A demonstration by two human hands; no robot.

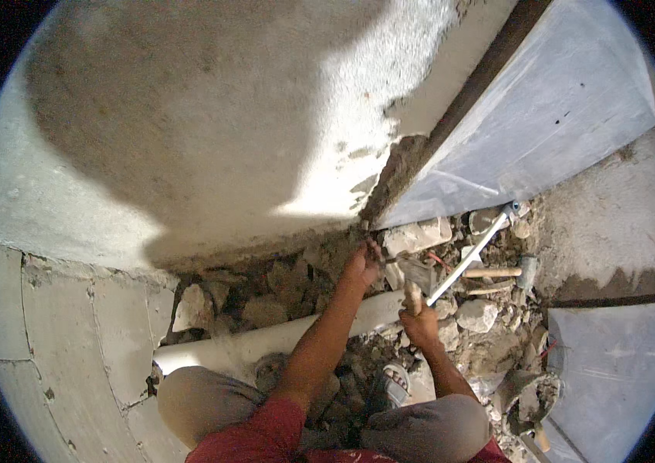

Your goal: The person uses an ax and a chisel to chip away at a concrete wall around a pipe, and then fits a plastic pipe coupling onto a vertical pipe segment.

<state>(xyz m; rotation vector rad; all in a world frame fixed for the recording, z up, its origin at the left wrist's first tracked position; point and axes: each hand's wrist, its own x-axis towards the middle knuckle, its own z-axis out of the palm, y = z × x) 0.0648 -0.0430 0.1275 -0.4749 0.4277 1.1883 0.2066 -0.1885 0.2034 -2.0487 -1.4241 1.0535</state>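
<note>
My left hand (363,266) reaches to the foot of the wall (281,147), close to the corner where it meets a grey panel. Its fingers stretch forward, somewhat apart, and I see nothing held in them. In my right hand (420,326) is the wooden handle of a trowel (417,276), its flat grey blade pointing away from me beside the left hand. A thick white pipe (266,339) runs below both hands, partly hidden by my left forearm. Just right of the trowel, a thin white pipe (466,261) slants up to the right.
Broken stones and rubble (281,289) fill the trench around the pipe. A hammer (526,272) lies on rubble at the right, near a dirty bucket (532,397). Smooth grey panels (528,116) border the right side; pale blocks (65,324) stand at left. My knees flank the work area.
</note>
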